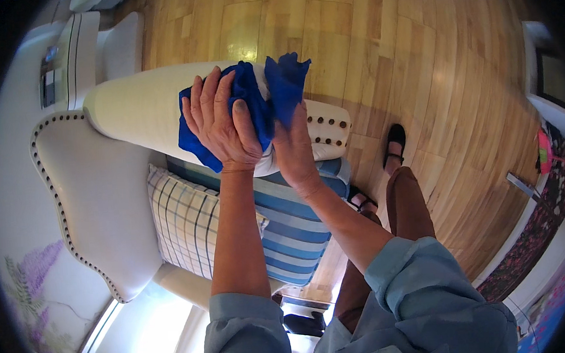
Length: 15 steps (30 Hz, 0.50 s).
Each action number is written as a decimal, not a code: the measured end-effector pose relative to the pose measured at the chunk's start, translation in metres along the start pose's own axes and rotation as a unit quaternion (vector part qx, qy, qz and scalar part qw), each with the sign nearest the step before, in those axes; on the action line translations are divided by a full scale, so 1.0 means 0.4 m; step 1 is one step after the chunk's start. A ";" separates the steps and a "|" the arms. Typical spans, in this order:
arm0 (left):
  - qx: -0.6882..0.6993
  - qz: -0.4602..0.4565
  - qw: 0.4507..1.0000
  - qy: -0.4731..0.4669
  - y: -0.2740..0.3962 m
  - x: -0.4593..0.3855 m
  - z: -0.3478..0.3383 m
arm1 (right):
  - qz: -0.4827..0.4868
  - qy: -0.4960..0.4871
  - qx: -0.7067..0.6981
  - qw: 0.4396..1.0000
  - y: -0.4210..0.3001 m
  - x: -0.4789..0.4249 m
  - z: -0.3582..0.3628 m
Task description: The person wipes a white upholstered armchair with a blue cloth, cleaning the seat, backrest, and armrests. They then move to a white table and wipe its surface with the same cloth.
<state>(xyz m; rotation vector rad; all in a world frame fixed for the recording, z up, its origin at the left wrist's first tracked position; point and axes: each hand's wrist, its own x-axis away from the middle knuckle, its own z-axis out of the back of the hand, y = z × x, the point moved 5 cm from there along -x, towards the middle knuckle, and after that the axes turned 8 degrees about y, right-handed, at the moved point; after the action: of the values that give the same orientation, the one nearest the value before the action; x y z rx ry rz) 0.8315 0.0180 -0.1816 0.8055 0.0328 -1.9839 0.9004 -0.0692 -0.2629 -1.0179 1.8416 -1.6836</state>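
Note:
A blue cloth (252, 83) lies over the front part of the cream armrest (146, 95) of an upholstered armchair with dark nail studs. My left hand (223, 124) rests on it with the fingers spread, palm down, on the armrest's top. Beside it, my right hand (294, 149) pinches a blue cloth end that stands up between thumb and fingers near the armrest's studded front. Whether this end belongs to the same cloth, I cannot tell. Part of the right fingers is hidden behind the cloth.
A checked cushion (187, 206) leans on the armchair's backrest (104, 197), above a blue-striped seat cushion (295, 224). Wood flooring (431, 70) lies beyond the armrest. A white cabinet (81, 58) stands at the upper left. My feet in black shoes (396, 143) are near the armchair's front.

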 end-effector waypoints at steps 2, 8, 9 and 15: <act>-0.009 -0.001 1.000 -0.004 0.005 -0.004 0.003 | -0.052 0.033 -0.038 0.997 0.027 -0.022 -0.001; 0.010 0.029 0.999 -0.013 -0.003 0.001 0.011 | -0.060 -0.028 0.018 0.998 0.008 -0.170 0.017; -0.001 0.028 0.999 -0.018 -0.003 -0.001 0.014 | -0.091 -0.046 0.009 0.995 0.023 -0.185 0.019; -0.029 0.026 0.998 -0.047 0.012 -0.008 0.011 | -0.292 -0.183 0.091 0.935 0.216 -0.281 0.008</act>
<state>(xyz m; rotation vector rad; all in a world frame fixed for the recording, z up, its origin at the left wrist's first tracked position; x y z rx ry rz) 0.8341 0.0165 -0.1749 0.6675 0.0146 -1.9605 0.9545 0.0130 -0.3650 -1.7749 1.1827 -1.7676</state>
